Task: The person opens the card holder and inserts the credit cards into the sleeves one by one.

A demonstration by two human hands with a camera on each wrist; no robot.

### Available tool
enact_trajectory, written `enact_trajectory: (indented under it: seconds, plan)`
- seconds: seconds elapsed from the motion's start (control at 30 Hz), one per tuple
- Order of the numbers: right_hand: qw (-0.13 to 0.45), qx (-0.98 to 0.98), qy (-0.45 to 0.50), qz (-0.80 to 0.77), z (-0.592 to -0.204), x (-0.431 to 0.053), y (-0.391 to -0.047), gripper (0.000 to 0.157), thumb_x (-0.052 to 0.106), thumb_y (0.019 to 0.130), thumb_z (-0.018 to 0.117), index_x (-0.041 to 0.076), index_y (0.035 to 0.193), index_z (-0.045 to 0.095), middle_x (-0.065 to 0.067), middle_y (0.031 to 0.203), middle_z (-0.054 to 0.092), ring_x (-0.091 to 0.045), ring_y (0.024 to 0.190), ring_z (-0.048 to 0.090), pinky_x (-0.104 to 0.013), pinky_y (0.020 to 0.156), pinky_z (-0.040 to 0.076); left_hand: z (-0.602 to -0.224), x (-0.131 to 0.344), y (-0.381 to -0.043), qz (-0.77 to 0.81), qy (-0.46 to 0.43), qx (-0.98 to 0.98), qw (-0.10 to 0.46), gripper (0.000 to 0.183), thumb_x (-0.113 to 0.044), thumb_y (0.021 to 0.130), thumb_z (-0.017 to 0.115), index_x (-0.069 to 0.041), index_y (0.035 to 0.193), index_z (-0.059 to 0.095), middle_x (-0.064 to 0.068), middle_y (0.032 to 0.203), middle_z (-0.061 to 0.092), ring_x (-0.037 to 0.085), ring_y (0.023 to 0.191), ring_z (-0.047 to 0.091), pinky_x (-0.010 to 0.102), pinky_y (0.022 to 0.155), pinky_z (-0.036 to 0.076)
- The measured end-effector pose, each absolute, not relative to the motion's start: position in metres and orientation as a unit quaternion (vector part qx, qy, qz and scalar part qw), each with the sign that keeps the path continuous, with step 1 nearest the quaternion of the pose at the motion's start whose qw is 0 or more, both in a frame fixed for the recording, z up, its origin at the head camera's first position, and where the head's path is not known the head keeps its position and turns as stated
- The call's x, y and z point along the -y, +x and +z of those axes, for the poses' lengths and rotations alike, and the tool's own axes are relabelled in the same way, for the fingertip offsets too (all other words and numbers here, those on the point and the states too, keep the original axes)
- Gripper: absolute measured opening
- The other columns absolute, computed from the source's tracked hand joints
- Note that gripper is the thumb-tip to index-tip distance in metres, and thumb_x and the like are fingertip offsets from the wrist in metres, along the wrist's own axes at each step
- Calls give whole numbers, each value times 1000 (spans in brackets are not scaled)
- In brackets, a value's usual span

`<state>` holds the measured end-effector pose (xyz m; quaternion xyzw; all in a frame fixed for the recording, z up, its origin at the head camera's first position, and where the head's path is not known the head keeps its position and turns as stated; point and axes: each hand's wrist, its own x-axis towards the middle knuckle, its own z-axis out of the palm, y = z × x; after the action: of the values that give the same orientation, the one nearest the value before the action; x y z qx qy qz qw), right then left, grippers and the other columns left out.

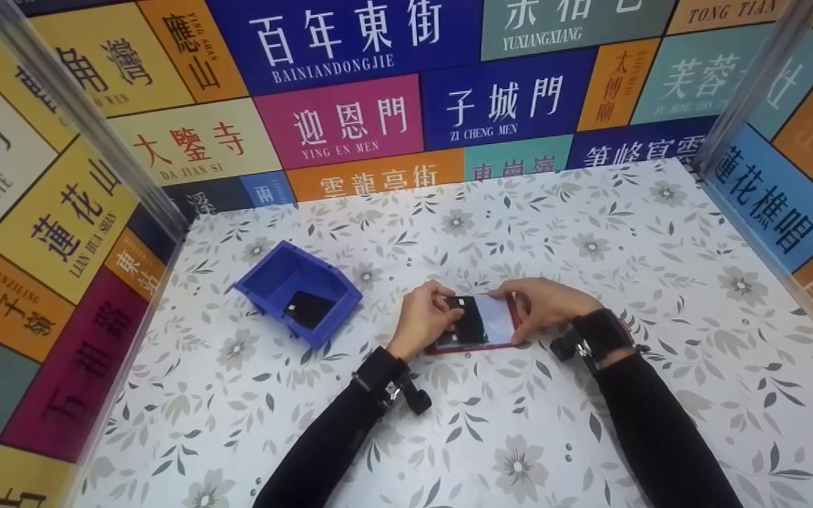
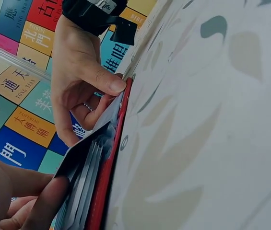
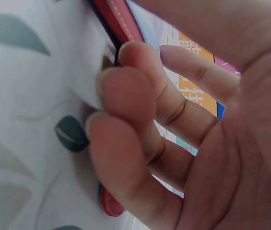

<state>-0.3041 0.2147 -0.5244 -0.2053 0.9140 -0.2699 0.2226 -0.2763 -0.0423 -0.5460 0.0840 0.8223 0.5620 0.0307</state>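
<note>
A red card holder (image 1: 480, 348) with clear sleeves lies open on the table. My left hand (image 1: 423, 315) is at its left side and pinches a black card (image 1: 472, 324) between thumb and finger. In the left wrist view the card (image 2: 80, 146) tilts up from the stacked sleeves (image 2: 85, 191), its far end close against them. At the other side, my right hand (image 1: 550, 303) grips the holder's right edge, thumb at the near corner and fingers at the far one. The right wrist view shows only the holder's red stitched edge (image 3: 121, 21) beside the fingers.
To the left stands a blue plastic bin (image 1: 283, 271) with a black card (image 1: 309, 309) inside. A white tablecloth (image 1: 519, 458) with grey leaves and flowers covers the table. Colourful panels (image 1: 339, 116) with lettering wall in the back and both sides.
</note>
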Motion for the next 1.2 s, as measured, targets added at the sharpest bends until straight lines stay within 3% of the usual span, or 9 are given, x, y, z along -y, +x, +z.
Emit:
enact_trajectory:
  seconds: [0.2,0.43,0.73,0.93,1.2]
  plan:
    - [210,-911,-224,-277,-524,-215,-303,92,25,63,99,18,146,59,-7,88,63,-18,70,56,-33,58,49,-545,39,-279,532,82,-843,17,28,-1,84,83,0,109,71,6,75,70,10,52,67,24,54,59]
    - [217,-911,-206,-284,-524,-215,-301,94,26,63,99,22,147,58,-6,90,62,-19,69,58,-32,58,50,-546,42,-281,495,69,-864,-60,27,-4,84,83,-2,106,68,5,76,68,9,58,66,21,56,56]
    - [217,-908,-218,-284,-526,-216,-303,92,28,64,99,20,146,58,-5,87,63,-18,68,58,-32,56,50,-546,38,-276,562,33,-826,37,30,-1,82,85,2,102,62,5,76,68,8,53,66,25,55,60]
    - [220,-910,-214,-280,-526,-215,-304,93,28,64,99,20,147,57,-6,88,63,-19,68,58,-33,56,51,-545,33,-275,537,68,-841,31,30,-6,81,87,3,104,70,10,82,75,11,62,71,22,59,60]
    - [211,-908,-234,-278,-527,-216,-304,91,26,65,98,14,145,58,-5,85,64,-17,67,56,-32,58,50,-540,26,-263,409,170,-896,-35,42,-13,83,87,1,120,72,10,94,79,11,73,74,19,68,58]
